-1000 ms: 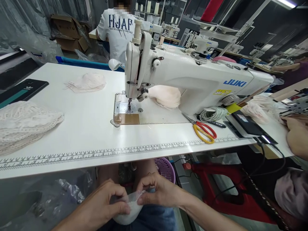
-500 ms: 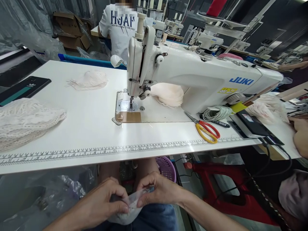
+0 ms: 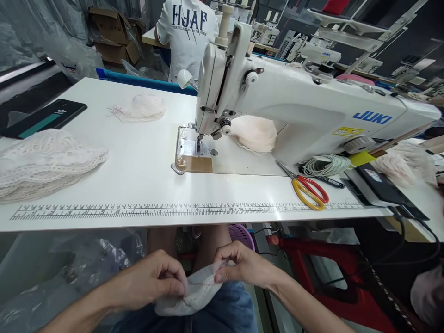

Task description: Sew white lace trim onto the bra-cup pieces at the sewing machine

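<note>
Below the table's front edge, over my lap, both hands pinch one small white lace piece (image 3: 194, 293). My left hand (image 3: 152, 280) grips its left side with thumb and fingers closed. Closed on its upper right corner is my right hand (image 3: 243, 268). The lace sags between them onto my blue jeans. A white JUKI sewing machine (image 3: 294, 106) stands on the white table (image 3: 138, 185) ahead, its needle over a metal plate (image 3: 189, 148).
A stack of white lace pieces (image 3: 41, 162) lies at the left, another lace piece (image 3: 140, 108) further back, a pink piece (image 3: 255, 134) under the machine arm. Red-and-yellow scissors (image 3: 308, 189), a cord coil (image 3: 326, 164) and a phone (image 3: 45, 120) lie on the table. A person in a white shirt (image 3: 187, 27) stands behind.
My view has shifted left and tilted slightly down. My hands have reworked their grip on the lace, spreading it a little; the hand at the far right edge is out of view.
</note>
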{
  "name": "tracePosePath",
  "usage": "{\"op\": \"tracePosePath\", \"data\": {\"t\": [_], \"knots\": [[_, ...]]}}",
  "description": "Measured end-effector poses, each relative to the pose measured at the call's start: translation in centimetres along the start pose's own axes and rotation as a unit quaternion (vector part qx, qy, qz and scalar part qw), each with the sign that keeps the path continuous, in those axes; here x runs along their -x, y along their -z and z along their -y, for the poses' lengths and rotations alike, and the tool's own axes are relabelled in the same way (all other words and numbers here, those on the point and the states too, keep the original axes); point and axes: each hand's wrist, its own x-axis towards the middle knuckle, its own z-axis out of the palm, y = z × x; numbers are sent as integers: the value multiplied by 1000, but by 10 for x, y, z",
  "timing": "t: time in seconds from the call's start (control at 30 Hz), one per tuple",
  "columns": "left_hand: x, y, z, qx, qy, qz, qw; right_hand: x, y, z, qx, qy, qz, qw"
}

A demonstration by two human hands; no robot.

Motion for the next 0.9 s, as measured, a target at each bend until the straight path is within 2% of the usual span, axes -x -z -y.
{"op": "tracePosePath", "data": {"t": [0.13, 0.3, 0.53, 0.77, 0.9], "knots": [[-1, 2, 1, 53, 10, 6, 999, -2, 1, -1, 1, -10, -8, 1000], [0, -1, 6, 136, 2, 48, 989, -4, 1, -4, 4, -16, -16, 1000], [-4, -4, 12, 81, 11, 0, 997, -3, 3, -4, 7, -21, -18, 1000], [0, 5, 7, 73, 0, 42, 996, -5, -6, 1, 3, -22, -6, 1000], [-9, -1, 6, 70, -18, 45, 996, -7, -11, 3, 6, -19, -1, 1000]]}}
